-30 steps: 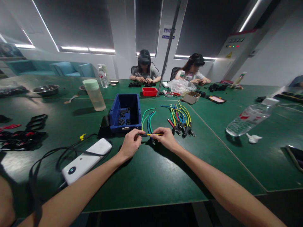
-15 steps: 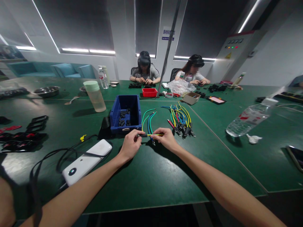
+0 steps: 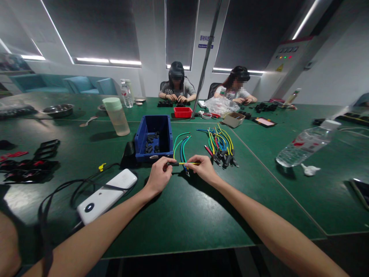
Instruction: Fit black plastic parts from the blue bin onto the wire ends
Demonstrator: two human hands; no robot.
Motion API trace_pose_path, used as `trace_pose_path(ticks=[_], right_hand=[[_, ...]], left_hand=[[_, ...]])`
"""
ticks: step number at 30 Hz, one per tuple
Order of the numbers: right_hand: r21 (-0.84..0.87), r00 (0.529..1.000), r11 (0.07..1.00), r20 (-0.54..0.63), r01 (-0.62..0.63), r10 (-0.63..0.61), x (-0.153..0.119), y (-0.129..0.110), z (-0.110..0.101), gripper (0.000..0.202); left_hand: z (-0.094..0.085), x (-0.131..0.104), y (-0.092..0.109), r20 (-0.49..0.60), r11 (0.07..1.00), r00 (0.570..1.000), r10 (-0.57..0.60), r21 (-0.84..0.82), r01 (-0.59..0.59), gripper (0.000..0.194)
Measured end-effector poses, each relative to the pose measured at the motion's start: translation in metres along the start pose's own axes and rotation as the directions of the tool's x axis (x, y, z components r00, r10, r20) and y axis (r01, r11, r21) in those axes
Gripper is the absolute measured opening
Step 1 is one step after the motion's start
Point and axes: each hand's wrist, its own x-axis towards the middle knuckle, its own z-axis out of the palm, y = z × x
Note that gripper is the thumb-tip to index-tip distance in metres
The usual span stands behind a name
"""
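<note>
Between my two hands a yellow wire (image 3: 181,163) with a black sleeve (image 3: 175,164) on its left end is held level above the green table. My left hand (image 3: 159,174) pinches the sleeve end. The fingers of my right hand (image 3: 203,168) are closed on the yellow wire further right. Just behind my hands lie a few green and blue wires (image 3: 182,148). A blue bin (image 3: 154,154) with small black sleeves (image 3: 149,148) stands behind my left hand. Beyond my right hand is a bundle of coloured wires (image 3: 220,140) with black-sleeved ends and metal lugs.
A white device (image 3: 108,196) with a black cable lies left of my left forearm. Bottles (image 3: 117,117) (image 3: 307,144) stand at left and right. A red tray (image 3: 182,112), a cardboard box (image 3: 233,119) and two people (image 3: 176,86) (image 3: 238,88) are across the table.
Both hands keep their grip and have hardly moved. The black sleeve and yellow wire sit slightly higher and the view has shifted a little.
</note>
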Motion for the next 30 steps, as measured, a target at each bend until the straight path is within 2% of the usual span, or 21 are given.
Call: trace_pose_path(ticks=[9,19,24,30], right_hand=[[0.016,1.0,1.0,-0.012,0.001,-0.001,0.002,0.002,-0.001,0.034],[0.101,0.998,0.993,-0.005,-0.064,0.065,0.005,-0.002,-0.005,0.038],[0.292,0.987,0.943,0.039,-0.159,0.154,0.007,-0.003,-0.01,0.046],[0.618,0.982,0.771,0.007,-0.153,0.189,0.009,-0.014,-0.021,0.037]], left_hand=[[0.001,0.0,-0.001,0.0,0.997,0.998,0.066,0.05,-0.065,0.023],[-0.001,0.0,0.003,-0.016,0.993,0.994,0.104,0.049,-0.103,0.024],[-0.002,0.0,0.005,-0.006,0.991,0.992,0.127,0.042,-0.126,0.023],[0.0,-0.001,0.004,-0.002,0.997,0.999,0.032,-0.076,-0.032,0.028]])
